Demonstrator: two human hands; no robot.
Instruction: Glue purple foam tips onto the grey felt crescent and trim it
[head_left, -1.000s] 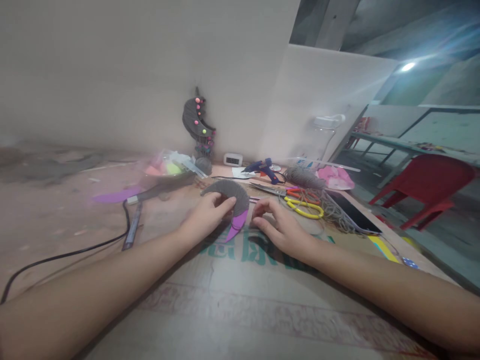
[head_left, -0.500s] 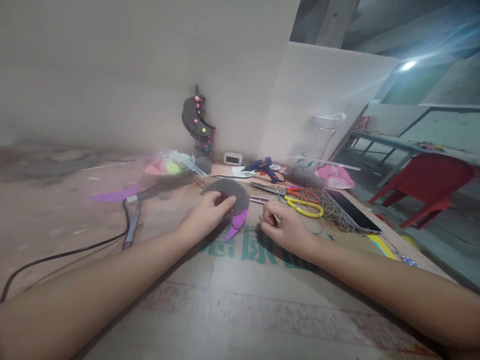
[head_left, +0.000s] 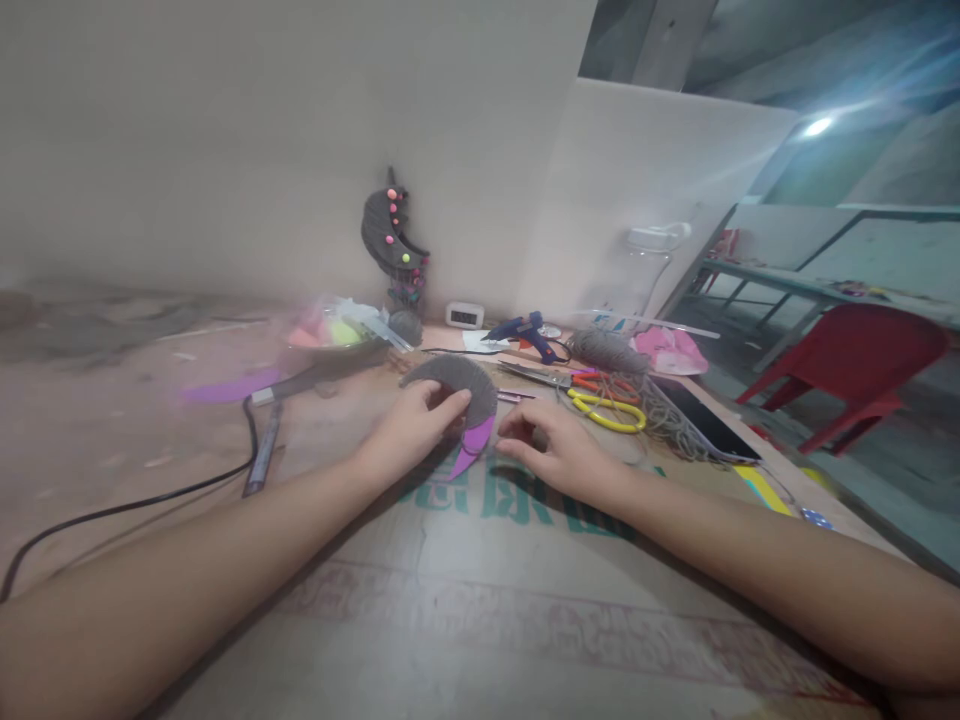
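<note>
A crescent shape [head_left: 471, 385] wound with grey yarn is gripped by its inner edge in my left hand [head_left: 420, 420], thumb on top. Its lower tip [head_left: 472, 447] is bare purple, with a thin dark strand lying across it. Just right of that tip hovers my right hand [head_left: 551, 445], fingers curved and thumb apart from them; I see nothing between them. Beyond the right hand lie scissors with yellow handles [head_left: 607, 410], an orange-handled pair [head_left: 606, 386] and a loose tangle of grey yarn [head_left: 671, 425].
A blue glue gun [head_left: 529, 335], a small digital clock [head_left: 465, 315] and a bowl of colourful pieces [head_left: 337, 345] stand toward the wall. A decorated crescent [head_left: 386, 230] hangs there. At right are a phone [head_left: 705, 420] and a clear bottle [head_left: 645, 270]; a black cable [head_left: 135, 500] runs left.
My right hand has moved left, closer to the purple tip, and its curled fingers have loosened apart. My left hand keeps its hold on the crescent.
</note>
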